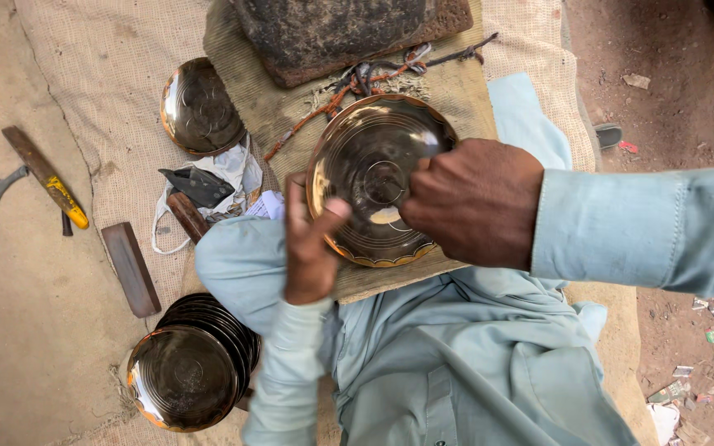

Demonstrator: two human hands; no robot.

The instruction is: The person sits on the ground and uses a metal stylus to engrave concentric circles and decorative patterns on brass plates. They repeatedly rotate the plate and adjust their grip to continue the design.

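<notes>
A round shiny metal plate (365,157) with engraved rings lies on a padded cloth block (456,99) in front of me. My left hand (307,239) grips the plate's near-left rim, thumb over the edge. My right hand (477,202) is closed into a fist over the plate's right side; whatever it holds is hidden inside the fingers, with only a small tip touching the plate. Both arms wear light blue sleeves.
A stack of similar metal plates (192,363) stands at lower left, and a single plate (200,107) at upper left. A hammer on a white bag (196,198), a flat bar (130,268), a yellow-handled tool (47,177) and a dark stone (340,33) lie around.
</notes>
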